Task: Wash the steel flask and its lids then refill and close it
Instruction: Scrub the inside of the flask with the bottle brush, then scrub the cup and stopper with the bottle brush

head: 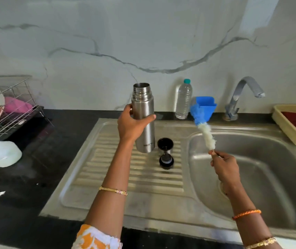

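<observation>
Steel flask [143, 117] upright, uncapped, gripped by left hand [132, 123] over drainboard. Right hand [223, 165] pinches bottle brush [203, 125] at 3 o'clock. Two lids [165, 153] at 6 o'clock. Scrubbing step; next, brush into mouth.

View: single head-worn wide-angle camera, looking forward and down.
Facing: marble wall far, steel sink [251, 159] near right, dark counter [27, 177] left.
Closeness: arm's reach; forearms enter from the near edge.
Overlap: no second view.
</observation>
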The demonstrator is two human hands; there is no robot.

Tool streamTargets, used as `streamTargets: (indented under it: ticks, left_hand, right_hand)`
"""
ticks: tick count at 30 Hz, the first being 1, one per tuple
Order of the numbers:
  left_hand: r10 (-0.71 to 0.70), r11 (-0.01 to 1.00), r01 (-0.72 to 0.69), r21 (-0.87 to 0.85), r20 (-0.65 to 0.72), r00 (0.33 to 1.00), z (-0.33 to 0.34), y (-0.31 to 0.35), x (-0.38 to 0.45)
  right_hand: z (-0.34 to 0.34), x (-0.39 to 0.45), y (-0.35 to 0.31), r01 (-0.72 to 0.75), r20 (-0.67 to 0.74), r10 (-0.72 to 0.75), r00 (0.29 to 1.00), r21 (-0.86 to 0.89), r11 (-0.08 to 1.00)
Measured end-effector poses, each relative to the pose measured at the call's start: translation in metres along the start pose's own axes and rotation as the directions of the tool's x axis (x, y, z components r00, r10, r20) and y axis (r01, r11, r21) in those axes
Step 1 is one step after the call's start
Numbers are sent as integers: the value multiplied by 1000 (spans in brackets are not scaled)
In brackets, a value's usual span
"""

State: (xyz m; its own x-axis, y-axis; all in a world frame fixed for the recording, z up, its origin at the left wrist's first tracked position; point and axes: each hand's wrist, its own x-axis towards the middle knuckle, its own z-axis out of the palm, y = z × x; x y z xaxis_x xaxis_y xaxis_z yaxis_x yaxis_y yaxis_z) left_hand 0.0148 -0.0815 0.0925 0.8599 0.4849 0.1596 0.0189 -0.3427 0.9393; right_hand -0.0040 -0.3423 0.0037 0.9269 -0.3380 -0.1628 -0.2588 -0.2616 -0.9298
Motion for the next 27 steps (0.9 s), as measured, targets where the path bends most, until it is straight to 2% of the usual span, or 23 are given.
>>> streamTargets:
  ticks: [12,22,25,27]
  left_hand:
    - [-53,999,54,7,-94,994,-10,-61,12]
    - [-45,999,44,-15,-26,999,-5,-72,7]
    - [-61,998,62,28,-12,998,-3,-77,6]
    - [-87,993,91,70,-49,995,0,-79,3]
  right_hand:
    - [34,-26,-11,15,-30,-16,999,-33,999]
    - [27,-34,-8,-2,-7,2,1000,-48,999]
    - [24,-33,-9,0,-3,0,1000,-35,999]
    - [22,-32,-7,-8,-2,8,1000,-26,1000]
